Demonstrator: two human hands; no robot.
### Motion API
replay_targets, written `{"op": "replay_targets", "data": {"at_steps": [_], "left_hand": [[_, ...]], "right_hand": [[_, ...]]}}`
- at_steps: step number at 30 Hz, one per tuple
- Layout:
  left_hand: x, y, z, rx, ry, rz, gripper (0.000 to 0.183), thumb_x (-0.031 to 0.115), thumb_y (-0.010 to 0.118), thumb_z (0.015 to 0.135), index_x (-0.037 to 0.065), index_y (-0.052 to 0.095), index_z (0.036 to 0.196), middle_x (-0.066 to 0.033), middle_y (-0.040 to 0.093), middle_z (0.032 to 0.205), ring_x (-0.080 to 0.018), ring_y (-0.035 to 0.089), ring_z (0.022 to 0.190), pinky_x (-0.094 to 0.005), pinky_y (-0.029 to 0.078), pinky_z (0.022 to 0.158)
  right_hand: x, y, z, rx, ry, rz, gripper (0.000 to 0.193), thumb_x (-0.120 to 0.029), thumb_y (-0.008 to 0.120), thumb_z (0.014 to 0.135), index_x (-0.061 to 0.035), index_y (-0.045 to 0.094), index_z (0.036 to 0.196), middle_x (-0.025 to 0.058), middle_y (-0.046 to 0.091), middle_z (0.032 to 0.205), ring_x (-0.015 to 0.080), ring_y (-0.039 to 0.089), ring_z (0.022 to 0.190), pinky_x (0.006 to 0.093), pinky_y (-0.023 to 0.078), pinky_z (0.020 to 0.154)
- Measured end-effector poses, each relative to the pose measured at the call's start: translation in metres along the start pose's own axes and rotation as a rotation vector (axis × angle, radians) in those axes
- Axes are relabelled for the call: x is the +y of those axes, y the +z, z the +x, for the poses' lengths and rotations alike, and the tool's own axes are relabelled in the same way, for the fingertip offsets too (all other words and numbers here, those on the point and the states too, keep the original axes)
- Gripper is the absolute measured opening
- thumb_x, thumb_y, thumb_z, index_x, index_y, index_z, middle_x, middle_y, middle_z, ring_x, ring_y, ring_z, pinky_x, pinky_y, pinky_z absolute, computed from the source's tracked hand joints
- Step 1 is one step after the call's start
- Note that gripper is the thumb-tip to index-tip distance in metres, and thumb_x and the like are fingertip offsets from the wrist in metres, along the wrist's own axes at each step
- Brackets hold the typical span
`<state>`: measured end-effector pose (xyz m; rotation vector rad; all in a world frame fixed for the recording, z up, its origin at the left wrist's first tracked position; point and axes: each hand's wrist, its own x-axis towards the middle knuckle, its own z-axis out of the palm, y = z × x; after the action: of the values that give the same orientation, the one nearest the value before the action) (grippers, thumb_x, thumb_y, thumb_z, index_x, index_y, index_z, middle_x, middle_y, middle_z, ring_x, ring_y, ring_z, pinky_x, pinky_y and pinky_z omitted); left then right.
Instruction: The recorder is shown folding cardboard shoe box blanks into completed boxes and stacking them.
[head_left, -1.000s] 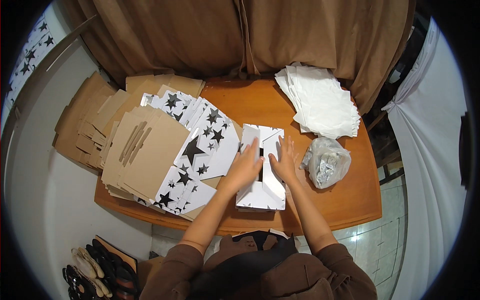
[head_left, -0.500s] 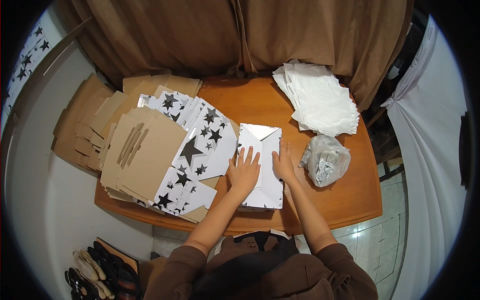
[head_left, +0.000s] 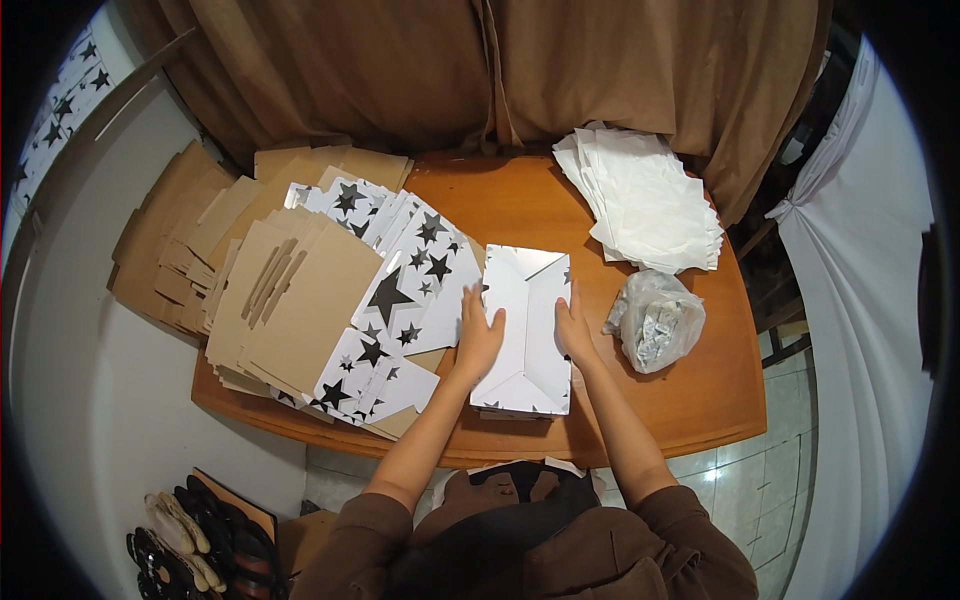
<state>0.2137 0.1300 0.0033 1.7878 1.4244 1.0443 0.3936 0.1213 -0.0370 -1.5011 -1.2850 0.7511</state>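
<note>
**Home packaging corner**

Small domestic room used for hand assembly. Round wooden table (head_left: 640,420) pushed against brown curtains (head_left: 450,70), tiled floor (head_left: 740,490), shoes (head_left: 185,545) by the wall. Stacks of flat cardboard blanks (head_left: 180,250), star-printed sheets (head_left: 420,260) and white paper (head_left: 650,200) crowd the tabletop.

Folded box (head_left: 525,330) smooth white card; table (head_left: 520,205) polished wood; bag (head_left: 655,320) crinkled clear plastic; curtain (head_left: 450,70) matt cloth.
</note>
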Motion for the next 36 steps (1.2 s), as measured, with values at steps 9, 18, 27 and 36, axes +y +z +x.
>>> {"op": "replay_targets", "data": {"at_steps": [9, 18, 27, 36], "left_hand": [[-0.002, -0.004, 0.009, -0.196, -0.317, -0.294, 0.064, 0.034, 0.043, 0.095, -0.012, 0.025, 0.135, -0.0276, 0.036, 0.137, -0.0346, 0.034, 0.130, -0.0345, 0.024, 0.108], [-0.026, -0.005, 0.026, -0.404, -0.516, -0.618, 0.068, 0.044, 0.038, 0.096, -0.004, 0.021, 0.141, -0.0206, 0.030, 0.144, -0.0276, 0.025, 0.135, -0.0349, 0.019, 0.111], [0.041, -0.040, 0.092, -0.230, -0.217, -0.630, 0.067, 0.060, 0.030, 0.093, 0.004, 0.037, 0.130, -0.0121, 0.040, 0.134, -0.0255, 0.039, 0.123, -0.0424, 0.029, 0.103], [0.066, -0.039, 0.141, -0.232, -0.244, -0.826, 0.069, 0.068, 0.040, 0.086, 0.020, 0.029, 0.135, -0.0105, 0.044, 0.126, -0.0272, 0.041, 0.117, -0.0497, 0.036, 0.090]], "right_hand": [[-0.005, 0.010, 0.002, 0.039, 0.123, 0.039, 0.060, -0.024, 0.036, 0.096, 0.0043, 0.012, 0.143, 0.0271, 0.024, 0.145, 0.0351, 0.025, 0.135, 0.0336, 0.019, 0.110], [-0.003, -0.010, 0.009, -0.036, 0.207, 0.188, 0.058, -0.022, 0.038, 0.096, 0.0022, 0.015, 0.143, 0.0232, 0.029, 0.144, 0.0309, 0.029, 0.133, 0.0332, 0.021, 0.109], [-0.080, -0.045, 0.042, 0.038, -0.016, 0.535, 0.052, 0.001, 0.043, 0.089, -0.0031, 0.024, 0.138, 0.0131, 0.039, 0.133, 0.0204, 0.039, 0.121, 0.0314, 0.029, 0.103], [-0.054, -0.042, 0.086, 0.201, -0.396, 0.191, 0.041, 0.011, 0.040, 0.088, -0.0052, 0.030, 0.124, 0.0108, 0.046, 0.118, 0.0175, 0.052, 0.106, 0.0275, 0.044, 0.085]]}}
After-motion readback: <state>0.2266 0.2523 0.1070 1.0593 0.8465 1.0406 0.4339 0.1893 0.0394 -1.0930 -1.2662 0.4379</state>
